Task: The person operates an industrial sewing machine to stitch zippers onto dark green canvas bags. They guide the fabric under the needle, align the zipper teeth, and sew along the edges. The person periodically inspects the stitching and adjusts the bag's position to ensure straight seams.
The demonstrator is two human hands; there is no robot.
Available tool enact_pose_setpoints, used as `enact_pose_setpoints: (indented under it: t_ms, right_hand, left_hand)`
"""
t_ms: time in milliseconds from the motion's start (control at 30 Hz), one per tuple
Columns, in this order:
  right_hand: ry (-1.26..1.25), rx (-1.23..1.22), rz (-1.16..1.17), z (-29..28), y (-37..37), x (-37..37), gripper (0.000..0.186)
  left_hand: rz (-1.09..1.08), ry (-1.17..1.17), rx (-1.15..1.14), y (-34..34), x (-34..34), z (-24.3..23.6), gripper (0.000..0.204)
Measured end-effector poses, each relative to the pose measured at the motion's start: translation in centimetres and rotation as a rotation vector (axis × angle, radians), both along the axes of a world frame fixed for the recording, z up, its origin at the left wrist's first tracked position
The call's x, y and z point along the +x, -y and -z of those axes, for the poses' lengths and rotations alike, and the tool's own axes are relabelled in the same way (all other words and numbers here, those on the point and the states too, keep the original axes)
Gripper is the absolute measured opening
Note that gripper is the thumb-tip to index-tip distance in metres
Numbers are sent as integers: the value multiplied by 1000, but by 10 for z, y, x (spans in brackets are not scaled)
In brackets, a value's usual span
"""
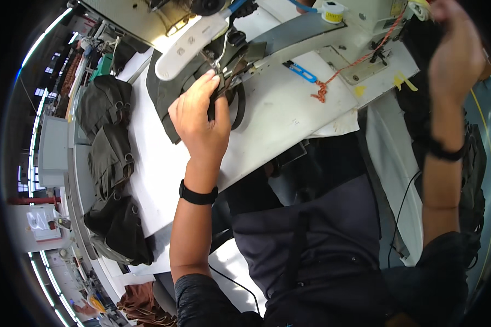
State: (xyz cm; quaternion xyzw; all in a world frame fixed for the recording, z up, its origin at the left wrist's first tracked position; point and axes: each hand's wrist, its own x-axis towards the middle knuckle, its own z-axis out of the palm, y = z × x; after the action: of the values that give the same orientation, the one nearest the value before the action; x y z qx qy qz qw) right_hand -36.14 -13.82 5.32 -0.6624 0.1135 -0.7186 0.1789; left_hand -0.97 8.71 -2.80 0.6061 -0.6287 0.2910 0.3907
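My left hand point(202, 117) pinches the edge of a dark olive fabric piece point(163, 101) between thumb and fingers, close to the needle area of an industrial sewing machine point(294, 43). A narrow dark strap point(239, 106) curves out of the work beside the thumb. Just above the fingertips is the machine's pale head cover point(188, 49), and it hides part of the fabric. Far to the right, my right hand point(455, 62) is raised beside the machine's right end, near a white part point(420, 9). Motion smears its fingers, so any grip is unclear.
Several dark olive bags point(109, 155) with metal rings lie along the table's left side. On the white tabletop point(278, 122) is a blue thread snipper point(301, 71), near an orange-red cord point(319, 94). Brown folded material point(144, 302) sits at lower left. More dark fabric point(473, 180) hangs at right.
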Motion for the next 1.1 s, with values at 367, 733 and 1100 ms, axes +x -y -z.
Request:
enact_pose_setpoints:
  t_ms: [367,733,1100]
  right_hand:
    - [-212,295,-233,60,-91,232,24]
    - [-178,-8,221,87,-107,224,11]
    - [-132,1161,-1042,78,-151,205,24]
  left_hand:
    - [54,-11,50,-8,9,-3,31]
    - [52,-87,65,-5,10,3,36]
    - [-20,163,116,-17,9,-10,46]
